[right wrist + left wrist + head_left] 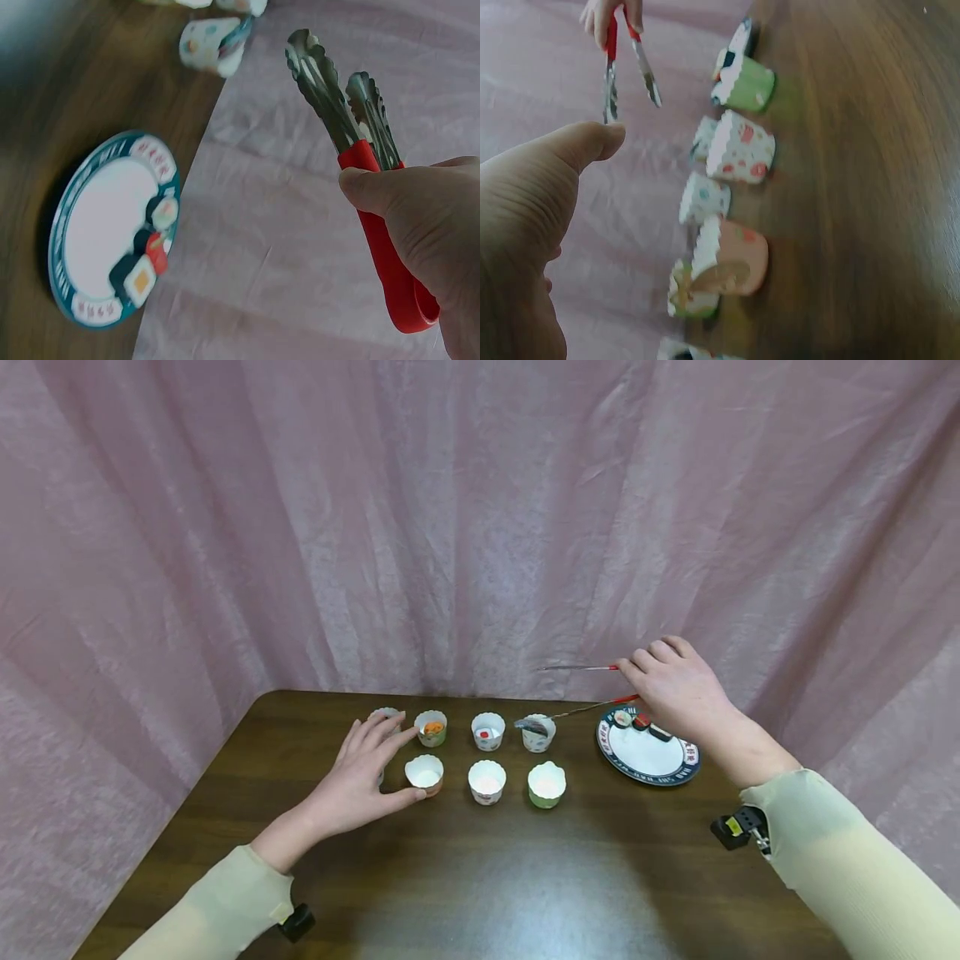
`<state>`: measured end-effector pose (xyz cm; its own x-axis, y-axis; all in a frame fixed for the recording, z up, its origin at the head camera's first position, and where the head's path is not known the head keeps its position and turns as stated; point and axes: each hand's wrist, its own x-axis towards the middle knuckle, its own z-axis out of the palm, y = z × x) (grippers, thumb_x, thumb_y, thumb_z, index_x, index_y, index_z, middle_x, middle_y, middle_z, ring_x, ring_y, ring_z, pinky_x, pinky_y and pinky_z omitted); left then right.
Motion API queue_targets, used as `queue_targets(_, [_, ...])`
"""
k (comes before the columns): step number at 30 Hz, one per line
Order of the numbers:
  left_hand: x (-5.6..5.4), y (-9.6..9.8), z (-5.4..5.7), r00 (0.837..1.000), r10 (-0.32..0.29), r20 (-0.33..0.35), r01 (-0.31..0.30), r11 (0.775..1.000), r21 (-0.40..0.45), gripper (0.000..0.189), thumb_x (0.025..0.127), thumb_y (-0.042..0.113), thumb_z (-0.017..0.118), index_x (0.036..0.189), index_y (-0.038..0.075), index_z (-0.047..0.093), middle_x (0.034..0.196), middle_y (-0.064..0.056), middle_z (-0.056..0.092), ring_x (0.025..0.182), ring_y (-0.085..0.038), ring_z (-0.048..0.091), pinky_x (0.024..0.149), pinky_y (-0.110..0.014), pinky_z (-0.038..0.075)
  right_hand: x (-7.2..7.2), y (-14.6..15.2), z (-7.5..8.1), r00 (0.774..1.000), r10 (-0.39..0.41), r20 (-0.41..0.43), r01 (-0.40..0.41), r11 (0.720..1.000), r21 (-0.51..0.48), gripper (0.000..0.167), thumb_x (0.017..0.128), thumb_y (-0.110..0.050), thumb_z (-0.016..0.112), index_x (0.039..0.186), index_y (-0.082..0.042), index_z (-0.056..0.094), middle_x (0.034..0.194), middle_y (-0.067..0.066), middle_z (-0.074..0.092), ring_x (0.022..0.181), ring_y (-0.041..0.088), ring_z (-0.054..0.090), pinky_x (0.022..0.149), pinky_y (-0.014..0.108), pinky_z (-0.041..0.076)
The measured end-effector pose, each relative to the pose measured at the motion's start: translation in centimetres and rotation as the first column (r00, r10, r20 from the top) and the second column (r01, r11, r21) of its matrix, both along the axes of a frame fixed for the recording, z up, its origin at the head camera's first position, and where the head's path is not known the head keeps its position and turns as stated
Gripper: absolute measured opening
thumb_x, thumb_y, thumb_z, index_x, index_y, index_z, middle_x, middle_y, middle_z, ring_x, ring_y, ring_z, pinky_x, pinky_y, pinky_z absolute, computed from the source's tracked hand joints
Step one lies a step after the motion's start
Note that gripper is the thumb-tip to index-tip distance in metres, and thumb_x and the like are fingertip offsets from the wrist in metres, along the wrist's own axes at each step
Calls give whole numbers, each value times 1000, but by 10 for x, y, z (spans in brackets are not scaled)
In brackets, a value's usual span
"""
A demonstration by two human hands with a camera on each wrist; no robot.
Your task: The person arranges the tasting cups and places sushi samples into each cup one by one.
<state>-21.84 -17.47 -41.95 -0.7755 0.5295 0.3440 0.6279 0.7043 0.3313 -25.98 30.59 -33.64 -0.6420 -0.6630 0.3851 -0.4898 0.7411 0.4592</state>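
My right hand [678, 689] grips tongs [382, 247] with red handles and scalloped metal tips. The tongs are spread, with nothing between their tips in the right wrist view. In the head view, one tip overlaps a patterned paper cup [537, 742] at the back right. My left hand [360, 785] is held over the left-hand cups, fingers spread and holding nothing. Its thumb appears close to an orange-brown cup [424, 772] in the head view; the left wrist view shows them apart. Behind that stands a green-sided cup [431, 737] with orange pieces inside.
A blue-rimmed plate [648, 772] at the right holds several sushi pieces [142, 274]. More paper cups stand in two rows, including a green one [547, 787] and one with a red piece [487, 731]. A pink curtain [480, 527] hangs behind the wooden table [480, 877].
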Motion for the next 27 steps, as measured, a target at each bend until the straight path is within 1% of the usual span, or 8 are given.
queue_targets(3, [2,12,5,999,-31,10,31,1000,0,87,85,60,76,155,19,45,166,-5,27,154,-33,13,121,-61,2,3,16,0,1000,-20,4,20,1000,-8,53,71,-14,87,119,-1,69,98,12,65,98,36,58,100,54,41])
queue_targets(6, [2,24,7,998,-57,23,58,998,-12,86,86,61,75,156,21,44,167,0,25,155,-32,11,121,-62,4,9,31,0,997,-72,38,72,997,1,53,75,-18,88,121,-1,69,101,13,66,101,37,58,100,55,41])
queue_targets(8, [2,33,7,997,-78,24,78,997,-16,87,86,59,76,156,19,44,167,0,25,155,-31,10,120,-63,5,13,41,-1,991,-112,71,112,994,8,55,76,-21,89,123,-2,68,103,13,66,103,37,57,100,56,40])
queue_targets(10, [1,41,5,995,-98,7,98,995,-33,87,86,59,76,156,18,45,166,-3,27,155,-31,12,121,-62,6,16,51,-2,985,-146,96,146,989,12,56,76,-22,89,124,-1,68,105,14,66,106,38,57,101,57,39])
queue_targets(14, [2,59,3,991,-132,-20,130,990,-58,86,87,57,75,157,19,43,165,-7,29,155,-31,14,122,-59,5,21,71,-7,975,-186,118,188,982,-4,57,76,-25,89,122,0,68,106,14,66,107,40,56,102,59,38])
queue_targets(19, [7,80,-1,983,-178,-32,176,982,-66,84,89,55,74,158,21,40,166,-5,28,155,-32,14,121,-61,5,26,93,-15,966,-225,125,228,974,-12,56,73,-24,90,118,1,68,103,15,65,104,42,56,97,60,39])
queue_targets(23, [12,96,-7,976,-213,-52,207,973,-103,84,88,57,74,157,20,42,166,-4,28,155,-30,14,121,-61,8,28,106,-22,956,-260,139,262,965,9,57,71,-24,92,115,3,68,101,16,66,101,43,58,94,61,40])
queue_targets(27, [16,112,-13,964,-250,-85,237,961,-142,85,87,56,75,156,19,42,166,-6,27,154,-32,17,121,-62,10,30,114,-28,944,-288,161,291,957,7,53,71,-22,91,112,3,68,101,17,67,102,43,58,93,61,41])
